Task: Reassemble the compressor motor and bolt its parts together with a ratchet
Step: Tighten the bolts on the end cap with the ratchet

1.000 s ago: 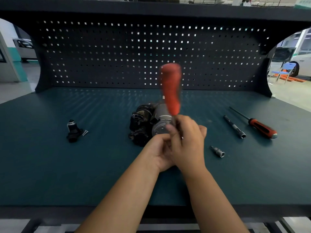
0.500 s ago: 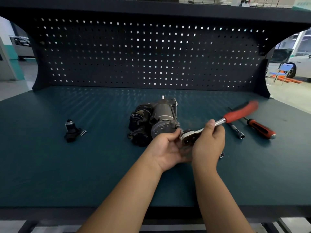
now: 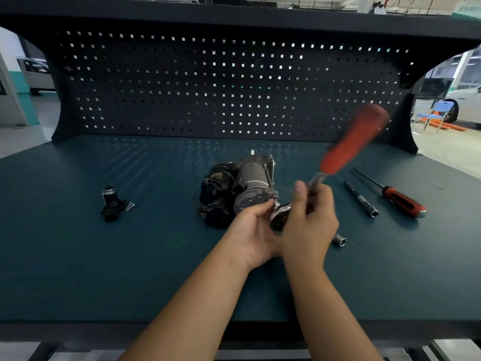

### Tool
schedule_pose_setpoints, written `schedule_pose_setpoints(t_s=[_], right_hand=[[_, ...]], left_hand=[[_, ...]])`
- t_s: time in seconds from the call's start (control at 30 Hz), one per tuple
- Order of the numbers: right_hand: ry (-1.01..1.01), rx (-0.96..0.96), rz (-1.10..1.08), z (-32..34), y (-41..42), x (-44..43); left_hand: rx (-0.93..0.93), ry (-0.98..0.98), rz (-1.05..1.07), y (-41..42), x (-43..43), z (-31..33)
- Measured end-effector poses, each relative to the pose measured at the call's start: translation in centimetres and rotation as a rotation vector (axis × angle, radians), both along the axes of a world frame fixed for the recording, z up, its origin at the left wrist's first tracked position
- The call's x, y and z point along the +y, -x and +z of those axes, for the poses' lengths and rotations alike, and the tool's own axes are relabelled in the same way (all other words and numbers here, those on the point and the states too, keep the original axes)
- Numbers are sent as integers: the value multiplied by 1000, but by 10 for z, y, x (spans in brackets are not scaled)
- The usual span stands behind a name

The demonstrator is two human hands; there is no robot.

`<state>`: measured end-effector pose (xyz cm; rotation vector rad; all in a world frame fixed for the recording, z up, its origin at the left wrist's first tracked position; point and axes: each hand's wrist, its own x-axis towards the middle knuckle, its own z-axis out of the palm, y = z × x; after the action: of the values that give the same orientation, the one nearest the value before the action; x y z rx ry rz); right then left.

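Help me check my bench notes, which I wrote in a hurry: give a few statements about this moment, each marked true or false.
1. The right hand grips the ratchet below its red handle. True.
2. The screwdriver lies left of the compressor motor. False: it lies to the right.
3. The left hand is at the ratchet's head, by the motor's end. True.
4. The small black part is in the left hand. False: it lies on the bench, left of the motor.
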<state>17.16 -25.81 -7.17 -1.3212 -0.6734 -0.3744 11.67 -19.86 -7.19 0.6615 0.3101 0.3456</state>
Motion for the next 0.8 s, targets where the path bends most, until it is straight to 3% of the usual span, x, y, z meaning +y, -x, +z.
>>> schedule_pose_setpoints(t_s=[0.07,0.17,0.37,0.43,0.53,0.7,0.8], right_hand=[[-41,169,-33,0,-9,-1],[-13,142,-35,0,-8,0],[187,-486,-23,-2,13,4],[225,-579,-49,-3,16,7],[149,-409,-57,-2,17,6],[-81,184,-29,0,-8,-2],[-49,114,-37,2,-10,-2]], left_hand=[[39,-26,-46,1,-1,1],[45,-13,-61,1,-1,0],[-18,29,-6,2,-3,2],[-16,-29,70,0,-3,0],[-41,29,-21,1,-3,4],[55,-47,-58,0,3,1],[82,-35,-29,-2,2,0]])
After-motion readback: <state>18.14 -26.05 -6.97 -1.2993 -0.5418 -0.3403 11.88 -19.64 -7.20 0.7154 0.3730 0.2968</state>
